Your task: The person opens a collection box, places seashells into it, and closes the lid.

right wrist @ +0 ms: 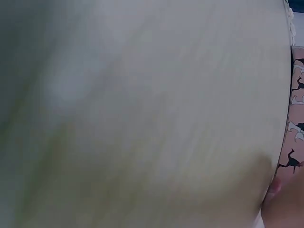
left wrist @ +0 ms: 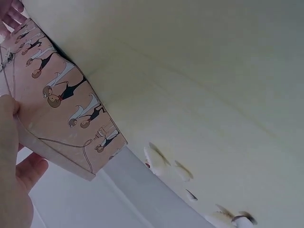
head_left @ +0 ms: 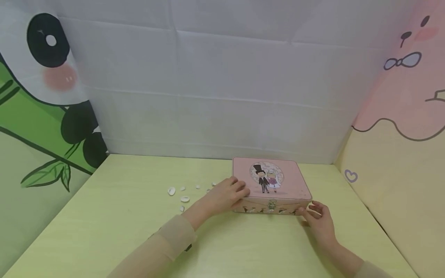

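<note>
A pink tin box (head_left: 292,179) lies on the table with its lid down. A bride and groom are printed on the lid, and a metal clasp (head_left: 272,205) sits on its front. At the front left corner, my left hand (head_left: 222,196) grips the box, fingers over the lid's edge. My right hand (head_left: 321,224) holds the front right corner between thumb and fingers. The left wrist view shows small couples printed along the box's front (left wrist: 61,90), with my left thumb at its upper edge. Only a strip of the box (right wrist: 297,109) enters the right wrist view.
Several small white shell-like pieces, one of them an oval piece (head_left: 185,199), lie scattered left of the box. The pale yellow table (head_left: 132,216) ends at a white cloth backdrop (head_left: 208,127). Printed side panels, a panda at left and a pink figure (head_left: 399,104) at right, flank it.
</note>
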`<state>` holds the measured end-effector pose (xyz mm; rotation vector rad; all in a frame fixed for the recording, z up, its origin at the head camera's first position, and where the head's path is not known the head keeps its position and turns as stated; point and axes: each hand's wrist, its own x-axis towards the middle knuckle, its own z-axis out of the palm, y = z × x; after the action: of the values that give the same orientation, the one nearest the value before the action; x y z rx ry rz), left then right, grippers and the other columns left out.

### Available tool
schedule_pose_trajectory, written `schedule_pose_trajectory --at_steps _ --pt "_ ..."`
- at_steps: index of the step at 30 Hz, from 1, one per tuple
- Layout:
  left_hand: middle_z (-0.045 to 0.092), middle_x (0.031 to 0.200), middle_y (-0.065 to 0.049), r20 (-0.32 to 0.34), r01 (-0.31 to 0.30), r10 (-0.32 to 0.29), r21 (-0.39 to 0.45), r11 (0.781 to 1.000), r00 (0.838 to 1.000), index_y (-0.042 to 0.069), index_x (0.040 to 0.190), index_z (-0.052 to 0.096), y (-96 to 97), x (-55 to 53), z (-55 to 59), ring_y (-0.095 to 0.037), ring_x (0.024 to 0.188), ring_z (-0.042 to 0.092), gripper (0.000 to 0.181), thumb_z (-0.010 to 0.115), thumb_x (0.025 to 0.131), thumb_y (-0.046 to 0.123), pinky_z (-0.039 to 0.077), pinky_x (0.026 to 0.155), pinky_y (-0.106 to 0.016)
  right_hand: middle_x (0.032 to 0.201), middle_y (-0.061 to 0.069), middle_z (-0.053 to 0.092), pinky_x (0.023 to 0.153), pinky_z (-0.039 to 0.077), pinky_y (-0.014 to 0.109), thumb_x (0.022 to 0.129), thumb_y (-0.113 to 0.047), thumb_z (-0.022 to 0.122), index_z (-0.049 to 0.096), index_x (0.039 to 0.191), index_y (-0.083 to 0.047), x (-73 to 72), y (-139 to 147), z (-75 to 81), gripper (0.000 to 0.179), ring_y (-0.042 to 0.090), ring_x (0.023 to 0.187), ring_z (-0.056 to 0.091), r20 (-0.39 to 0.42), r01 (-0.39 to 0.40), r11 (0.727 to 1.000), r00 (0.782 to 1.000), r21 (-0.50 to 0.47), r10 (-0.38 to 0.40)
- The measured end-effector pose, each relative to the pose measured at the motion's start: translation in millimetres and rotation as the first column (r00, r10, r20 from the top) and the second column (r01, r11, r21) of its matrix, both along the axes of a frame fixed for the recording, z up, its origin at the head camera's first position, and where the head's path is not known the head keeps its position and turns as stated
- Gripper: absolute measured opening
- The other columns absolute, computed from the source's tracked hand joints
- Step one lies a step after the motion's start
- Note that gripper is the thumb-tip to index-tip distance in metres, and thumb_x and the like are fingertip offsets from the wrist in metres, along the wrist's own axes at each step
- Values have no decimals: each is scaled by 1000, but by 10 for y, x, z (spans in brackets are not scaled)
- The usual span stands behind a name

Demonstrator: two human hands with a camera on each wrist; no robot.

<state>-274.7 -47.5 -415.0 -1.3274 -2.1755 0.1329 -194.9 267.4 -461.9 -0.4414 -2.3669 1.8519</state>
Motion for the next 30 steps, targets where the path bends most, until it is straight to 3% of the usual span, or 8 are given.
schedule_pose_trajectory --at_steps 2,4,8,11,20,30 --pt "61 110 0 -15 -5 5 -15 1000 1000 21 113 58 4 -4 -9 -16 97 56 26 63 89 30 49 85 -25 146 20 28 80 49 12 90 -31 64 15 146 -1 -25 29 -4 81 18 122 45 6 -51 998 999 29 50" --pt "61 110 0 -31 -14 13 -30 999 999 20 113 57 6 -4 -20 -17 98 56 26 62 90 30 49 86 -25 149 20 24 91 46 17 89 -30 65 12 148 -2 -44 39 -7 84 30 133 35 2 -97 993 995 62 97" --pt "61 111 -1 -64 -31 28 -47 998 998 20 114 56 6 4 -34 -18 98 56 25 61 90 28 50 86 -25 152 24 19 107 36 40 89 -27 65 8 149 -1 -71 13 2 87 40 139 23 -32 -159 977 986 144 165" --pt "61 112 -2 -76 -44 39 -55 998 996 20 114 55 7 8 -45 -18 98 56 26 62 89 25 50 86 -25 152 25 15 108 32 48 89 -23 66 5 149 -1 -91 -15 10 88 43 139 19 -52 -180 973 981 142 189" --pt "59 117 -2 -83 -92 82 -121 988 993 21 119 52 40 0 -67 -18 102 55 29 60 91 23 49 88 -24 150 30 19 113 26 46 90 -17 64 4 148 1 -130 -12 2 85 41 139 22 -52 -189 976 979 106 195" --pt "59 112 -1 -146 -70 53 -113 991 988 19 116 53 46 8 -73 -17 98 55 30 63 88 25 50 85 -23 148 34 20 111 27 47 90 -13 63 7 146 3 -141 17 -35 80 45 137 24 -73 -205 969 974 136 216"
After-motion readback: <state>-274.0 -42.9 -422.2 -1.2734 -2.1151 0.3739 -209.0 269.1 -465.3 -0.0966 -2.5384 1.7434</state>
